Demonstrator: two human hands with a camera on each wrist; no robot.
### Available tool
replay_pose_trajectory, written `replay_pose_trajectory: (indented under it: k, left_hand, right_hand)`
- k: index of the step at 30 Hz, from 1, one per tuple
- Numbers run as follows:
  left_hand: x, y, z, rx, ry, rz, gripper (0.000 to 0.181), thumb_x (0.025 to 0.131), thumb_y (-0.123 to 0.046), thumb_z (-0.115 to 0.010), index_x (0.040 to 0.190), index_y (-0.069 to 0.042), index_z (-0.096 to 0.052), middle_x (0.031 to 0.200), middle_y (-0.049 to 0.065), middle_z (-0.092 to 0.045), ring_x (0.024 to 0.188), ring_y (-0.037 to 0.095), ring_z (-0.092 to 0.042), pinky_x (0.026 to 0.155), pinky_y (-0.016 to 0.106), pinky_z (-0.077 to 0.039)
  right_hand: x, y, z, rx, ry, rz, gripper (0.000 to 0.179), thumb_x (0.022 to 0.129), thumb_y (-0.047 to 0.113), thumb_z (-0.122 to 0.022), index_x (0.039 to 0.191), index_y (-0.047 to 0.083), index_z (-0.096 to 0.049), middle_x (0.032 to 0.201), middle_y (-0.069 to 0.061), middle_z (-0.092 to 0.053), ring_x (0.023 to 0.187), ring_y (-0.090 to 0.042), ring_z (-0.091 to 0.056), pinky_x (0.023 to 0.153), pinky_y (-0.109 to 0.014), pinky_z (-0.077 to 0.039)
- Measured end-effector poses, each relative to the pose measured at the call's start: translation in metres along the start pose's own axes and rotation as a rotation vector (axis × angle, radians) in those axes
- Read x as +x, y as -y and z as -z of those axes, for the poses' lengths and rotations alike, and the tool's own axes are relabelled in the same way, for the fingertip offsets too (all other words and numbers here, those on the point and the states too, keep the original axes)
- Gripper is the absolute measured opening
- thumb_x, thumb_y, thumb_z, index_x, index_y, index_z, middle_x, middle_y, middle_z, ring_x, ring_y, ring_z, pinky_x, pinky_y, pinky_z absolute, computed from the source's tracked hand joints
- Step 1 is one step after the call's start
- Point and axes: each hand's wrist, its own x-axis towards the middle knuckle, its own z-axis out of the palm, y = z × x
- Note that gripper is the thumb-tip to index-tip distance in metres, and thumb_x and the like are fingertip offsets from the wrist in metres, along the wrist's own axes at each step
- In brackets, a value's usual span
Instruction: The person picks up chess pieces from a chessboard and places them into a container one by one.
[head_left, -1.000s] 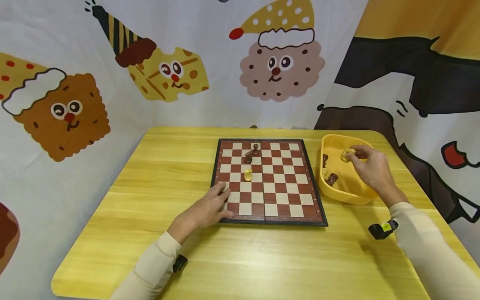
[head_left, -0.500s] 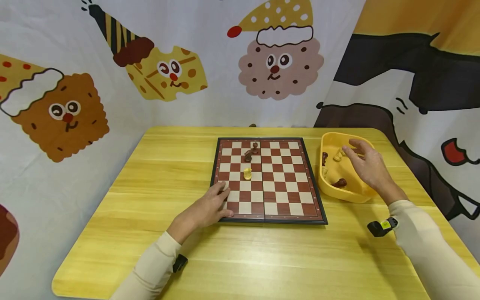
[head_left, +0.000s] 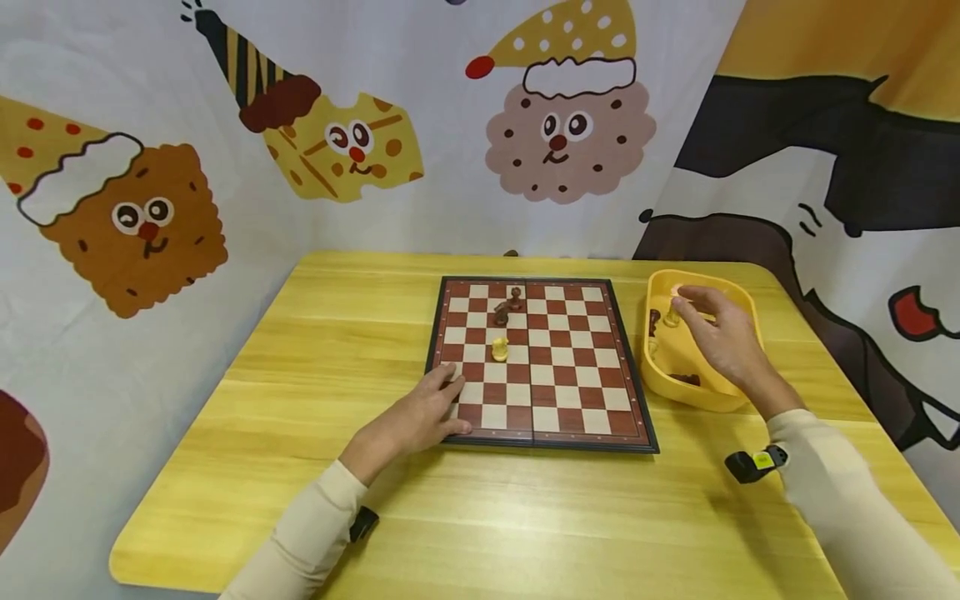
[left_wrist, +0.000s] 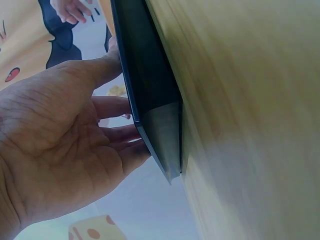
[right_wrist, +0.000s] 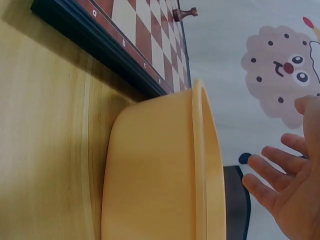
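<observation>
My left hand [head_left: 420, 410] rests at the left edge of a brown-and-cream chessboard [head_left: 577, 367], fingers over its near-left corner. In the left wrist view, the fingers lie over the dark rim [left_wrist: 145, 55]. Two dark brown chess pieces [head_left: 501, 315] and a pale yellow chess piece [head_left: 500, 350] stand on the board's left half. My right hand [head_left: 723, 337] hovers over a yellow plastic bin [head_left: 701, 398], its thumb and forefinger near a pale chess piece [head_left: 672, 316]. In the right wrist view, the right hand [right_wrist: 297, 185] has loosely spread fingers and no piece shows in it.
Inside the bin lie a dark chess piece [head_left: 686, 380], another dark one by the left wall and a pale one. The bin stands close to the board's right edge on a wooden table [head_left: 300, 333]. A printed cartoon curtain [head_left: 442, 225] hangs behind.
My right hand lets go of a pale piece in the bin and shifts slightly left. That piece and a dark one in the bin change position. The left hand stays on the board.
</observation>
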Motion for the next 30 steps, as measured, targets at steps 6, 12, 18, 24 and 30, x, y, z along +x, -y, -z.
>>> replay_pose_trajectory:
  k: [6, 12, 18, 24, 30]
  left_hand:
    - [0.000, 0.002, -0.001, -0.012, 0.003, 0.004, 0.080, 0.096, -0.042, -0.068, 0.154, 0.005, -0.038, 0.163, 0.024, -0.020, 0.150, 0.036, -0.020, 0.116, 0.044, -0.032]
    - [-0.002, 0.004, -0.001, -0.011, -0.013, -0.010, 0.079, 0.096, -0.041, -0.068, 0.153, 0.006, -0.039, 0.163, 0.026, -0.021, 0.150, 0.037, -0.022, 0.116, 0.044, -0.032]
    - [-0.002, 0.003, -0.001, -0.009, -0.002, -0.015, 0.078, 0.097, -0.041, -0.068, 0.153, 0.006, -0.039, 0.162, 0.025, -0.022, 0.149, 0.037, -0.022, 0.116, 0.045, -0.032]
    - [-0.001, 0.002, -0.001, -0.008, 0.000, -0.015, 0.079, 0.097, -0.042, -0.068, 0.154, 0.005, -0.038, 0.163, 0.025, -0.020, 0.150, 0.037, -0.022, 0.115, 0.044, -0.033]
    - [-0.003, 0.004, 0.000, -0.006, -0.007, -0.022, 0.078, 0.097, -0.040, -0.068, 0.153, 0.006, -0.039, 0.162, 0.026, -0.022, 0.149, 0.037, -0.023, 0.115, 0.044, -0.034]
  right_hand:
    - [0.002, 0.003, -0.005, -0.076, 0.021, -0.013, 0.065, 0.107, 0.046, -0.048, 0.149, -0.003, -0.043, 0.147, -0.029, -0.046, 0.132, -0.049, -0.043, 0.103, -0.067, -0.038]
    - [0.005, 0.005, -0.012, -0.126, 0.042, 0.020, 0.057, 0.106, 0.038, -0.053, 0.146, -0.003, -0.046, 0.145, -0.029, -0.048, 0.129, -0.048, -0.048, 0.103, -0.065, -0.040]
    - [0.006, 0.007, -0.015, -0.171, 0.080, 0.008, 0.054, 0.106, 0.036, -0.056, 0.144, -0.002, -0.048, 0.141, -0.029, -0.051, 0.126, -0.048, -0.050, 0.103, -0.065, -0.041]
    - [0.004, 0.023, -0.019, -0.204, 0.052, 0.051, 0.058, 0.104, 0.039, -0.057, 0.147, 0.001, -0.048, 0.147, -0.029, -0.045, 0.132, -0.051, -0.041, 0.104, -0.070, -0.035]
    - [0.002, 0.053, -0.032, -0.110, 0.055, 0.145, 0.051, 0.103, 0.030, -0.061, 0.146, 0.004, -0.053, 0.146, -0.026, -0.047, 0.131, -0.050, -0.043, 0.100, -0.069, -0.038]
